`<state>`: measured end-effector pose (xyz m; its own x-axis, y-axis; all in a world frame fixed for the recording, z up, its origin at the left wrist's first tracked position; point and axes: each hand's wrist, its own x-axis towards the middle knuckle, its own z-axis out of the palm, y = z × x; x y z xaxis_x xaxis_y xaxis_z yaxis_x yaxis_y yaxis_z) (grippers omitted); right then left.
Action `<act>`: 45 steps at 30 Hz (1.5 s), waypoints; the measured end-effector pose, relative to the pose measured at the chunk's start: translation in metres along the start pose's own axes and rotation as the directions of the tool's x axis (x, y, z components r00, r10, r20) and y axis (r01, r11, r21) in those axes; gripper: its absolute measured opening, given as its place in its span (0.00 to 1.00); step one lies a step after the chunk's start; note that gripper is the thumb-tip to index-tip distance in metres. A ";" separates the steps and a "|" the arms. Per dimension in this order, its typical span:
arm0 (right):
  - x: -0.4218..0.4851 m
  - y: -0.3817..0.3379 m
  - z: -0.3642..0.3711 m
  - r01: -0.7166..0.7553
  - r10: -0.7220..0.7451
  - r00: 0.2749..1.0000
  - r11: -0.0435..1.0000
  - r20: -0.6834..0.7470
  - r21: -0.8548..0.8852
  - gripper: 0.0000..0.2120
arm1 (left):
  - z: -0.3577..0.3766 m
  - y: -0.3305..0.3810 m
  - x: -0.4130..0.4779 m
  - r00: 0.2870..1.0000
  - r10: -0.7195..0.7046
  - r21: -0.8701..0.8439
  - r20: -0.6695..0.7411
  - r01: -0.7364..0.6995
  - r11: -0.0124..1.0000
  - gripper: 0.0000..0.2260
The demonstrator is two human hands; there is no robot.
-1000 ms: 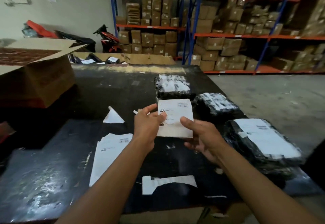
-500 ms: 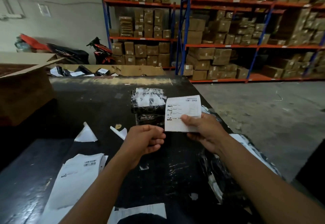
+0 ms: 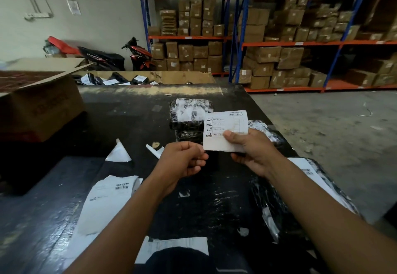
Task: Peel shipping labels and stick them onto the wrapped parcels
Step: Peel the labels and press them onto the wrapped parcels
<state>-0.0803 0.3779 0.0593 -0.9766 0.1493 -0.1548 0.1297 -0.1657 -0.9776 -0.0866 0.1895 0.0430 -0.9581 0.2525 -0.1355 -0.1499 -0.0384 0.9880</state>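
Observation:
My right hand (image 3: pixel 255 151) holds a white printed shipping label (image 3: pixel 225 127) upright above the black table (image 3: pixel 120 110), thumb pressed on its front. My left hand (image 3: pixel 184 162) has its fingers curled, thumb and forefinger pinched at the label's lower-left corner. A black wrapped parcel (image 3: pixel 190 112) carrying a white label lies just beyond the held label. A second parcel (image 3: pixel 266 133) is partly hidden behind my right hand. A larger labelled parcel (image 3: pixel 313 179) lies under my right forearm at the table's right edge.
Loose label backing sheets (image 3: pixel 107 198) and paper scraps (image 3: pixel 118 153) litter the near table. An open cardboard box (image 3: pixel 43 106) stands at the left. Behind the table is a bin of parcels (image 3: pixel 139 79); shelving with cartons (image 3: pixel 279 58) and a scooter (image 3: pixel 137 54) stand beyond.
Half a second ago my left hand was a closed fist apart from the label; now it pinches the label's lower-left corner. My right hand has kept hold of the label.

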 end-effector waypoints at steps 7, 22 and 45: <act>-0.002 0.006 0.002 -0.064 0.065 0.998 0.997 -0.011 0.035 0.09 | -0.001 -0.002 -0.007 0.998 0.033 -0.066 0.059 -0.029 0.997 0.05; -0.020 0.008 0.010 0.179 -0.191 0.982 0.882 0.018 -0.436 0.18 | 0.010 -0.001 -0.016 0.992 0.103 -0.269 0.069 -0.081 0.960 0.07; -0.041 -0.001 0.032 0.140 -0.115 0.989 0.937 0.096 -0.319 0.07 | 0.000 -0.005 -0.024 0.999 0.015 -0.177 -0.038 -0.022 0.984 0.05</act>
<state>-0.0457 0.3409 0.0717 -0.9969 0.0735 -0.0268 0.0394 0.1766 -0.9835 -0.0627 0.1837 0.0410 -0.9688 0.2152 -0.1230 -0.1697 -0.2144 0.9619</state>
